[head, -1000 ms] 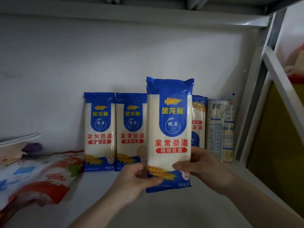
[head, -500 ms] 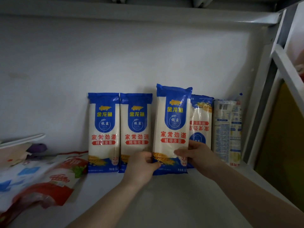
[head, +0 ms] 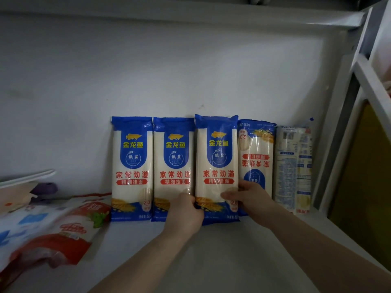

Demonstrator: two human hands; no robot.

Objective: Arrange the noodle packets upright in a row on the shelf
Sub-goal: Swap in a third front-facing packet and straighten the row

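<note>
Blue third packet (head: 216, 166) now stands in the row; your left hand (head: 186, 214) and right hand (head: 251, 199) still grip its base.

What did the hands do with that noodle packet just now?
Both hands, left hand and right hand, carried the third packet back and down into the row against the wall; they still grip its lower end. The other four packets stayed put.
</note>
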